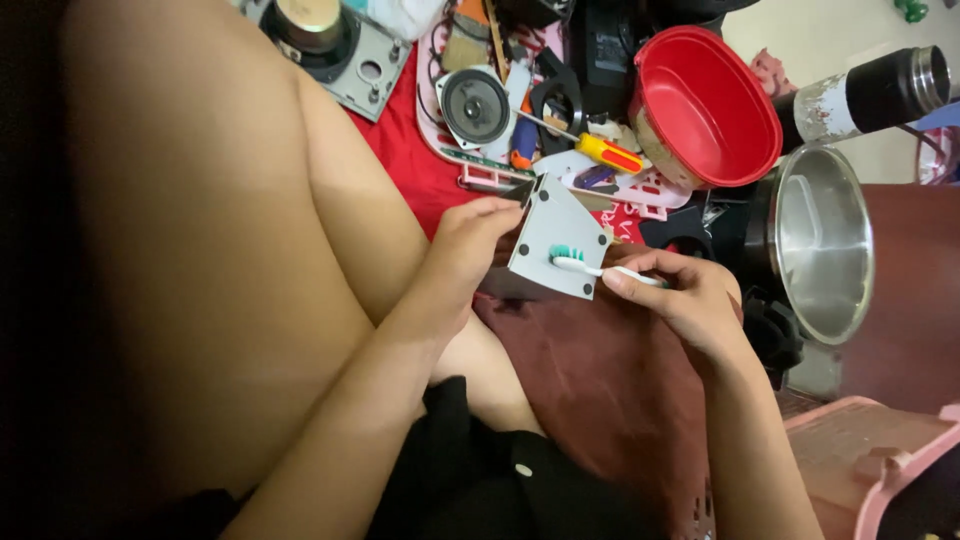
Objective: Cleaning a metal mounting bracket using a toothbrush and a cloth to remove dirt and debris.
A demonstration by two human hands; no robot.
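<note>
Biggest thing near the action is the steel pot, off to the outer side of the right hand, with a red bowl just above it. The left hand is pinching the edge of a grey square plate, tilted up over the lap. The right hand is clenched around a white toothbrush, bristles touching the plate's face. A yellow-handled screwdriver lies just past the plate.

left grip – pinched shut | right grip – curled closed
</note>
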